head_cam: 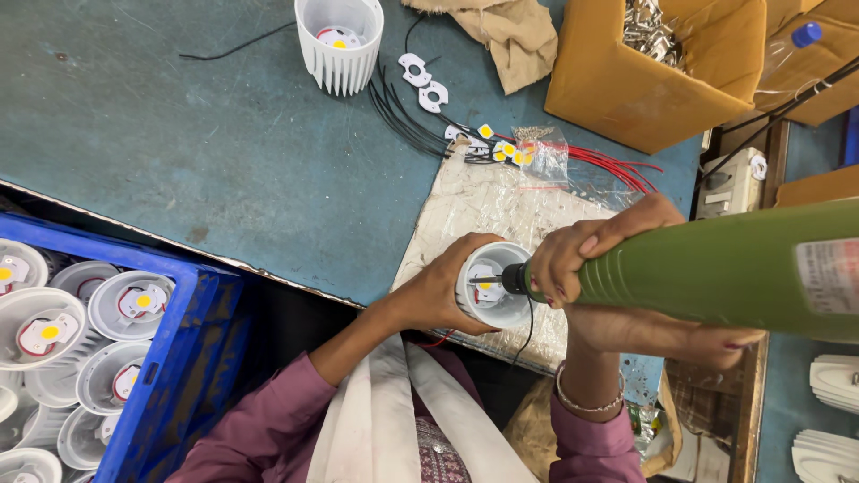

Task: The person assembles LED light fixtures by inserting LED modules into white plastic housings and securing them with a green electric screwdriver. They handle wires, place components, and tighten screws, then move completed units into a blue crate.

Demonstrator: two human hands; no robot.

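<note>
My left hand (438, 291) is wrapped around a white lamp housing (492, 284) at the near table edge; my right hand (591, 250) is closed on the green power screwdriver (716, 273), bit down inside the cup at the LED plate. I'd keep the bit square to the screw and the housing clamped hard, since it sits close to the drop-off. The blue crate (179, 349) of finished housings hems the left. Farther out: loose wires (412, 121), a second housing (340, 40), a cardboard box (653, 67); bare table (179, 134) lies upper left.
</note>
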